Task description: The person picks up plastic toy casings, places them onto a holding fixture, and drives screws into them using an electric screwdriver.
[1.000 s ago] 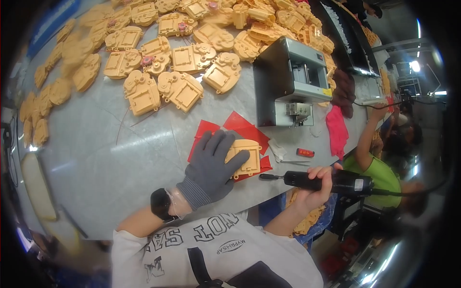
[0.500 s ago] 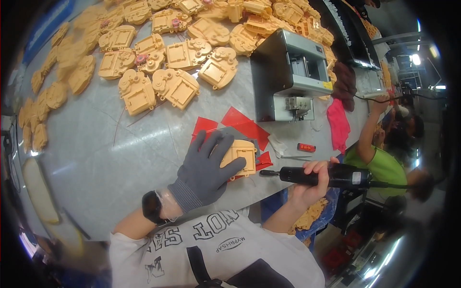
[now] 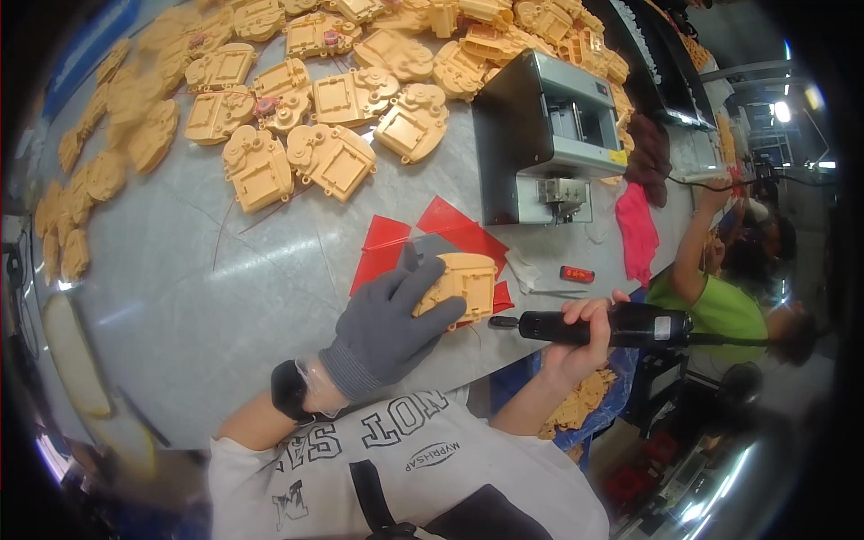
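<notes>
My left hand (image 3: 389, 319), in a grey knit glove, is closed around a yellow plastic housing (image 3: 474, 274) that has a rectangular recess. Its thumb lies over the housing's face, and the fingertips go out of sight behind it. Bare-skinned, my right hand (image 3: 580, 342) grips a black electric screwdriver (image 3: 639, 328) held level. The tool's tip points left and stops just short of the housing's lower right edge. Under and behind the housing, red sheets (image 3: 382, 243) lie on the grey table (image 3: 270, 310), partly covered by my glove.
Many similar yellow housings (image 3: 336, 162) spread over the far side, some with thin red wires. A black and grey machine (image 3: 549, 144) stands at the far right. Near it lie a small red object (image 3: 576, 274), tweezers (image 3: 553, 292) and a pink cloth (image 3: 635, 234). Beyond sits a person in green (image 3: 711, 306).
My left hand has lifted and tilted the housing, shifting it slightly right toward the screwdriver; more of the red sheets shows. The screwdriver has barely moved.
</notes>
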The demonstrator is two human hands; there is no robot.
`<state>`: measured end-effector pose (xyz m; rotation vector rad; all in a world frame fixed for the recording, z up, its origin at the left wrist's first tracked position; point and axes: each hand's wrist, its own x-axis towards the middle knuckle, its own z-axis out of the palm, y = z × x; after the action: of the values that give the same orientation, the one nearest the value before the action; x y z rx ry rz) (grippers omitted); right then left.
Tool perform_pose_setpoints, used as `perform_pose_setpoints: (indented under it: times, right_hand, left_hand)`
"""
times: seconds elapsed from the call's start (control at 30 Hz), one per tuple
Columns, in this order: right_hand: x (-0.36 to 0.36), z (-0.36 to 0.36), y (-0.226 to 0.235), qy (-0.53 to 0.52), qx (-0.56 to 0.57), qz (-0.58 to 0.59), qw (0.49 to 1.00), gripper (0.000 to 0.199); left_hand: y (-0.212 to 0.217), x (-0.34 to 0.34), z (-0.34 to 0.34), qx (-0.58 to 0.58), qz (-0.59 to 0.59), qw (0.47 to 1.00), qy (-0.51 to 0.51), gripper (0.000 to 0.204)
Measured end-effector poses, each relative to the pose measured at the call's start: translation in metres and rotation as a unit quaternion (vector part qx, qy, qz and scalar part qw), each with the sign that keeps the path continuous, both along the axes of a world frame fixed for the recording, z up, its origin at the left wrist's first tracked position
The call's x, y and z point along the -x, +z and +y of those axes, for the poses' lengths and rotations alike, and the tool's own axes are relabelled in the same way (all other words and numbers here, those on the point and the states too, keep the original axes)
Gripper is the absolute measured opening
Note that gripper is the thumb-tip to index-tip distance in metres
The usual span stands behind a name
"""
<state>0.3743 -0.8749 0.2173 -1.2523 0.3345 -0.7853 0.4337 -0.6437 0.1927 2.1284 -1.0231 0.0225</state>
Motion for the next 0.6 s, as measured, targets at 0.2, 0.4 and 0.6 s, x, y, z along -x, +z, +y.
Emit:
perform_pose_setpoints:
  times: [0.2,0.4,0.6]
  right_hand:
    - [0.000,0.000,-0.001,0.005,-0.002,0.003,1.000,0.037]
    - [0.001,0.000,-0.001,0.003,0.002,0.005,1.000,0.036]
    - [0.001,0.000,0.002,-0.012,-0.007,-0.001,1.000,0.039]
  left_hand:
    - [-0.008,0.008,-0.004,-0.017,0.025,0.997,0.074,0.053]
    - [-0.008,0.002,-0.004,-0.012,0.021,0.998,0.058,0.051]
    - [-0.008,-0.001,0.000,0.107,0.086,0.987,0.079,0.046]
